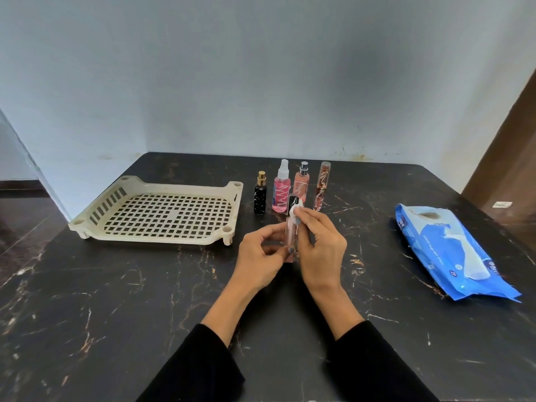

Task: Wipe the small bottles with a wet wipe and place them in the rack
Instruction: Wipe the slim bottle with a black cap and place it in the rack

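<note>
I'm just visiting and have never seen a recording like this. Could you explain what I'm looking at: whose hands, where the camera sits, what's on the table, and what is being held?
There is no machine here. The single picture comes from a camera worn on a person's head, looking forward and down at their own hands over a dark marble table. The left hand holds a slim bottle upright, while the right hand rubs its upper part with a white wipe. Behind the hands four more small bottles stand in a row. To the left lies a cream plastic rack with nothing in it yet. On the right lies a blue pack of wipes.
</note>
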